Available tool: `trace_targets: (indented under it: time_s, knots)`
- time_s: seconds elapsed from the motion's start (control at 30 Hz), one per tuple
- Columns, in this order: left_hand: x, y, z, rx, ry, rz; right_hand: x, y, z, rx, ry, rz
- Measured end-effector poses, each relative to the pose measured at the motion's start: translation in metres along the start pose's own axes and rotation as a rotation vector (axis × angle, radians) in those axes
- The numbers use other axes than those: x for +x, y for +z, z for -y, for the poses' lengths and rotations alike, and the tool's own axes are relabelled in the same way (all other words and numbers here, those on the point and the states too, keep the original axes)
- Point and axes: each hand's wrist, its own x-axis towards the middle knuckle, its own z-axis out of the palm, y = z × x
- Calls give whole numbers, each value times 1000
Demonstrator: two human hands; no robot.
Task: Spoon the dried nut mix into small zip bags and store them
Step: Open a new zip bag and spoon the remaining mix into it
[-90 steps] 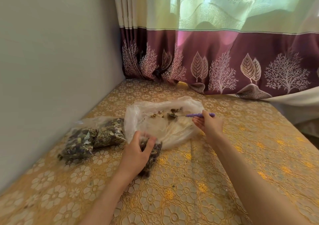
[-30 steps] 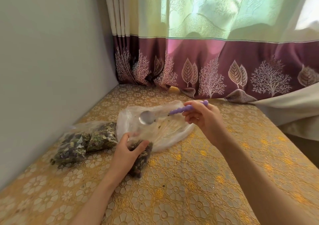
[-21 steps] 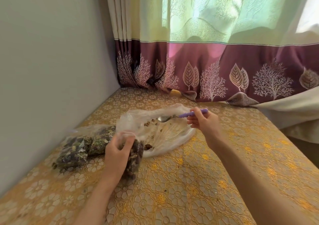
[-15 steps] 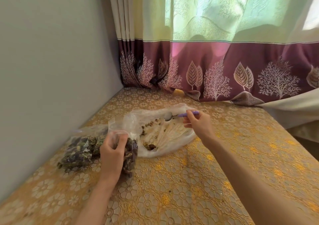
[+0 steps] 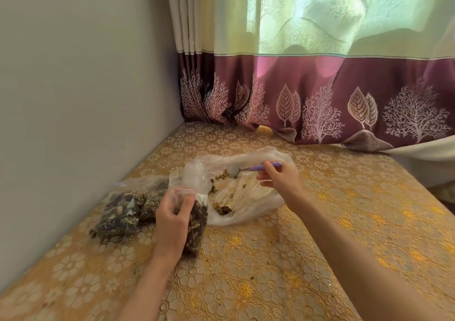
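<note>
A large clear plastic bag (image 5: 248, 210) lies open on the table with a few scattered bits of nut mix (image 5: 222, 208) left inside. My right hand (image 5: 283, 181) grips a spoon (image 5: 256, 168) by its purple handle, its metal bowl resting on the mix at the bag's far side. My left hand (image 5: 172, 219) holds a small zip bag (image 5: 197, 224) upright by its open top; it is nearly full of dark nut mix. Two filled zip bags (image 5: 123, 210) lie side by side to the left.
The table wears a gold floral cloth (image 5: 270, 271). A grey wall (image 5: 73, 99) runs along its left side. A maroon and green curtain (image 5: 320, 99) hangs over the far edge. The table's right edge drops off at the far right.
My right hand lowered the spoon from above the big bag down into the mix. My left hand tipped the small zip bag upright and drew its open top toward the big bag.
</note>
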Motion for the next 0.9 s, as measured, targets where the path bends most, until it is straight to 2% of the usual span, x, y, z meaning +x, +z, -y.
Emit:
trace_targets:
  time_s: [0.3,0.5,0.67,0.73,0.9]
  knots:
    - [1,1,5,-28,-6,-17,-22,5,11,108,60,232]
    - [2,1,6,0,30,-26,-36,3,11,144,94,251]
    - [2,1,5,13,24,-27,-48,8,9,233,151,344]
    - [2,1,6,27,16,-17,-50,7,8,301,211,344]
    - [1,0,4,49,10,3,-48,-2,5,460,379,218]
